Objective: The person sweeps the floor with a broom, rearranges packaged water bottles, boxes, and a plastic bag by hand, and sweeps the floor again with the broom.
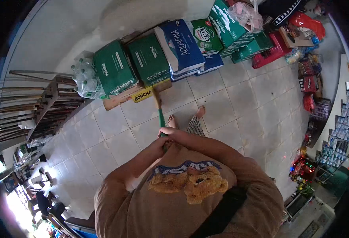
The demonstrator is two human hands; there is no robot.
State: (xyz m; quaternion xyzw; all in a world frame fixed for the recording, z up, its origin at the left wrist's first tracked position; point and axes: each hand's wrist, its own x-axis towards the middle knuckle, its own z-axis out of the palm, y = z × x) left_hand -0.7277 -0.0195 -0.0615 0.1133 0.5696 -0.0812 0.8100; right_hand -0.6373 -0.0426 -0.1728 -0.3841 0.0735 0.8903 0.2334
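Both of my hands are closed round a long handle [161,117] with a green section, held in front of my belly. My left hand [158,146] and my right hand [167,131] sit close together on it, one just above the other. The handle runs away from me toward a yellow BONCHA box [142,95] at the foot of the green cartons [148,59]. Its far end is by the cartons' edge, and what is attached there is hard to make out. My bare feet [171,121] are on the tiled floor [222,99].
Blue Aquafina cartons [180,47] and more green boxes [222,23] line the wall. Plastic-wrapped bottles [88,79] stand at their left end, beside a rack of long sticks [51,103]. A red crate [270,51] and stocked shelves are at the right.
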